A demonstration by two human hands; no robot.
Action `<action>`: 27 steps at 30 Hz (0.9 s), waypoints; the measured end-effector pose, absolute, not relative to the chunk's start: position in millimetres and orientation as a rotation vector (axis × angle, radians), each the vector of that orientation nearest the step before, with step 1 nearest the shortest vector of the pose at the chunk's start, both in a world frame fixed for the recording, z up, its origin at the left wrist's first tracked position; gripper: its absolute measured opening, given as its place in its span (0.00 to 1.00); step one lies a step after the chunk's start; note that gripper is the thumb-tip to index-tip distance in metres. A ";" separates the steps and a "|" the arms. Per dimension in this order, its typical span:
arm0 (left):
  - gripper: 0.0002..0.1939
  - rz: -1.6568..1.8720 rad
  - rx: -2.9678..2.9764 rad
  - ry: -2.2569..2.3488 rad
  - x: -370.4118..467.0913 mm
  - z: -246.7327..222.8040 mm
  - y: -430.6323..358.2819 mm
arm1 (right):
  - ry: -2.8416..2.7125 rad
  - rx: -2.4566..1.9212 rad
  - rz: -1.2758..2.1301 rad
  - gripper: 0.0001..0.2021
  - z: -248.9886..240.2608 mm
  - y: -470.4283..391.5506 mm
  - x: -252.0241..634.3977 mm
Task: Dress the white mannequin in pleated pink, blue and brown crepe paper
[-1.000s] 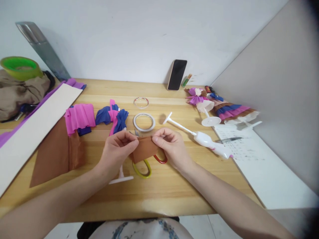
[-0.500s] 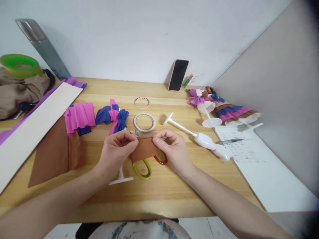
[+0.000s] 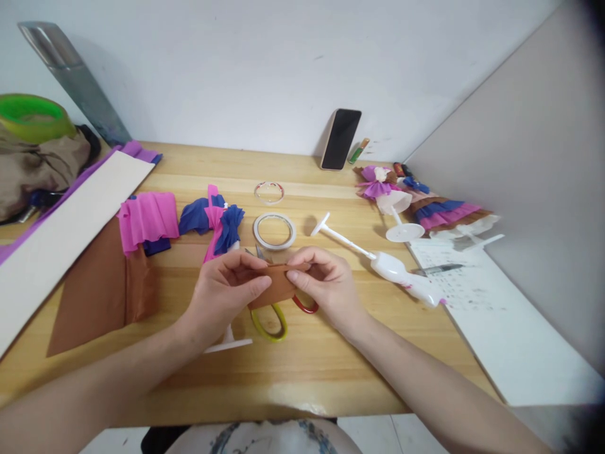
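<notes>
Between my hands is a small piece of brown crepe paper [image 3: 274, 290], its top edge folded over. My left hand [image 3: 231, 284] pinches that edge near the middle, thumb in front. My right hand [image 3: 324, 284] grips the same edge farther right, thumb and fingertips together. Under the paper lie scissors [image 3: 270, 325] with one yellow-green and one red handle; their blades partly show above it. Just past my left hand is a white stand figure dressed in blue and pink crepe paper [image 3: 230, 228], its round base [image 3: 229, 344] showing below my wrist.
A roll of double-sided tape [image 3: 275, 231] and a thinner clear ring [image 3: 269, 193] lie beyond my hands. To the right are a white doll form [image 3: 392, 267], dressed figures [image 3: 447, 211], and a notebook [image 3: 501, 340] with a pen. Brown crepe paper [image 3: 89, 290] and a white board [image 3: 70, 239] lie left.
My left hand has slid right along the folded edge, closer to my right hand. More of the brown paper now shows to the right of my right thumb.
</notes>
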State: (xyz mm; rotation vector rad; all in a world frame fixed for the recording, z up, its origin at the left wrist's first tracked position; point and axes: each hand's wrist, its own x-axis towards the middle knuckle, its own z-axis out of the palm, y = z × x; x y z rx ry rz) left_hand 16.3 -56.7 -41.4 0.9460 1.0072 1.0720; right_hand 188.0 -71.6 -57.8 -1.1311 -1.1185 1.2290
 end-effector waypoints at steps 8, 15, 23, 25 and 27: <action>0.07 1.112 0.967 1.051 16.6 -38.5 -54.9 | -1.115 -1.140 1.241 0.14 -60.6 -71.9 189.3; 0.07 1.105 0.977 1.085 18.0 -36.9 -56.4 | -1.096 -1.223 1.193 0.13 -58.9 -71.9 187.0; 0.07 1.083 1.004 1.114 19.2 -36.9 -55.1 | -1.153 -1.231 1.067 0.09 -59.5 -71.8 185.3; 0.07 1.084 1.006 1.124 19.7 -36.5 -55.7 | -1.129 -1.190 1.082 0.08 -60.4 -71.6 184.7; 0.08 1.087 1.005 1.129 19.6 -37.4 -56.2 | -1.103 -1.143 1.102 0.09 -61.2 -71.5 184.0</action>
